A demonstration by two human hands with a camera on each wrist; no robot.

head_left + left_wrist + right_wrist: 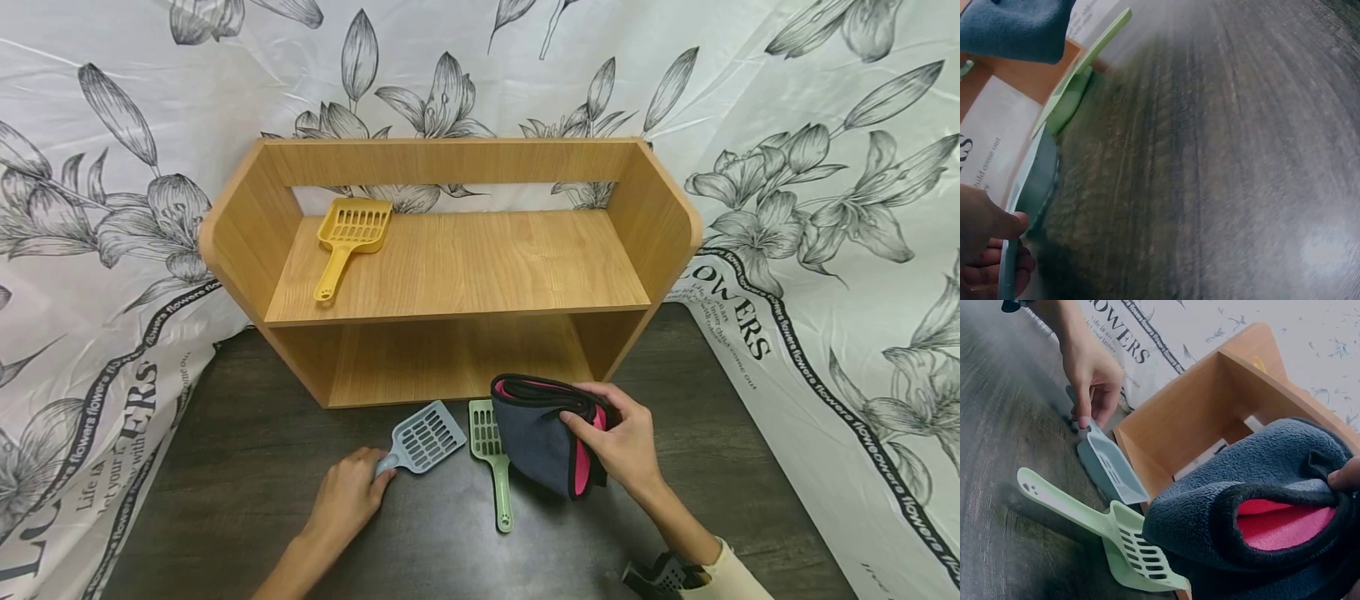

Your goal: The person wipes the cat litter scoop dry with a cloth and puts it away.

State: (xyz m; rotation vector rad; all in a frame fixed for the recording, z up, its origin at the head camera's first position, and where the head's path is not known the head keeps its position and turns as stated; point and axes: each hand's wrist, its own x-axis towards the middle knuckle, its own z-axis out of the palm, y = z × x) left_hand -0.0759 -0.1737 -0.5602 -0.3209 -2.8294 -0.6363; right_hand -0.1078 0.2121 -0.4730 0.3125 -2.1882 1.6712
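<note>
My left hand point(347, 493) grips the handle of a blue-grey slotted litter scoop point(426, 437), its head angled toward the shelf; thumb and curled fingers show round the handle in the left wrist view. With my right hand point(619, 433) I pinch a folded dark blue-grey cloth point(534, 433) with pink lining and black edging, held above the table. A green litter scoop point(501, 492) lies between the two hands, handle toward me, and the cloth overlaps part of it in the head view. In the right wrist view the cloth point(1254, 450) shows its pink inside.
A two-tier wooden shelf point(465, 312) stands at the back of the dark table point(247, 467). On its upper board, at the left, lies a yellow litter scoop point(351, 237). White flower-printed fabric point(810, 167) hangs behind and along the sides.
</note>
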